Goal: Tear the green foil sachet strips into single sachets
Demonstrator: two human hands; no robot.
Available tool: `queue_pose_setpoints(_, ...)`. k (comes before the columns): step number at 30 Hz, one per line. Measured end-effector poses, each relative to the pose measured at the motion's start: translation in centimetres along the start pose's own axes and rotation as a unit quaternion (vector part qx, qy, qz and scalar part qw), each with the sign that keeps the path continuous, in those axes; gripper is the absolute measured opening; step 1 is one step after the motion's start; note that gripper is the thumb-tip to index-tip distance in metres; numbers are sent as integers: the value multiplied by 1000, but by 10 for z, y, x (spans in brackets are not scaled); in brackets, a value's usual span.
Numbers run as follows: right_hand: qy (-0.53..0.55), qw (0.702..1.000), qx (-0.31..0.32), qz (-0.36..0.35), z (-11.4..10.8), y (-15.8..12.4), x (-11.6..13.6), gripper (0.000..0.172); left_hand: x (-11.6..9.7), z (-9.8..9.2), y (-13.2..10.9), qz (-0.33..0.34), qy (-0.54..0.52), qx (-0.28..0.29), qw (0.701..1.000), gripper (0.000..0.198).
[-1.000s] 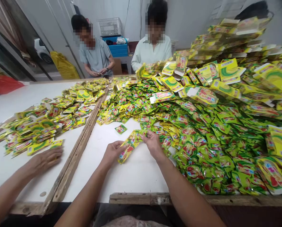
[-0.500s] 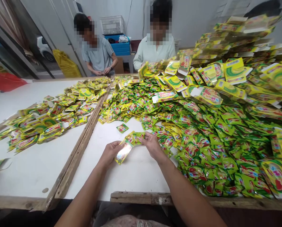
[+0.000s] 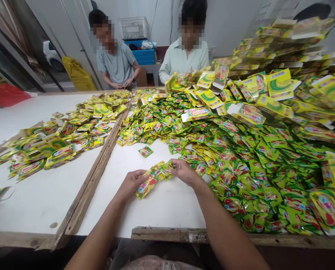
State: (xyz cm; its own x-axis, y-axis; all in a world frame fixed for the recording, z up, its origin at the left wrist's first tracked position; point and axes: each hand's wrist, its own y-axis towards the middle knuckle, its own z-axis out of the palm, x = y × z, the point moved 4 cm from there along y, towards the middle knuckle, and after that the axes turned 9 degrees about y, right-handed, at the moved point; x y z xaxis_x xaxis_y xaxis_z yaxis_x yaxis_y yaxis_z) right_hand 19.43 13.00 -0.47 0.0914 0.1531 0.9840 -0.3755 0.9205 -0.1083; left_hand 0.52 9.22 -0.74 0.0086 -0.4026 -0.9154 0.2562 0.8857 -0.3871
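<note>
Above the white tabletop (image 3: pixel 125 210), my left hand (image 3: pixel 133 183) grips a small yellow-and-green carton (image 3: pixel 148 185) printed with red fruit. My right hand (image 3: pixel 182 171) pinches a green sachet (image 3: pixel 165 170) at the carton's upper right end. The sachet touches that end; how far it reaches inside I cannot tell. One loose green sachet (image 3: pixel 146 151) lies by itself on the table beyond my hands. To the right spreads a large heap of green sachets (image 3: pixel 257 180), with some yellow sachets (image 3: pixel 205 155) among them.
Yellow cartons (image 3: pixel 280 84) are piled at the right and back. A wooden divider (image 3: pixel 94 176) separates my area from a carton heap (image 3: pixel 60 146) at left. A wooden rail (image 3: pixel 170 234) edges the table's front. Two people (image 3: pixel 118 63) (image 3: pixel 185 56) are across the table.
The carton has turned in my left hand, so its fruit print shows where a shiny glare was. My right hand has shifted slightly right and down, still pinching the sachet.
</note>
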Motion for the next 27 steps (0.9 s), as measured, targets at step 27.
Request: queue_pose_setpoints(27, 41, 996, 62, 50, 5, -10, 15, 18, 6, 2, -5, -13, -47, -50, 998, 36)
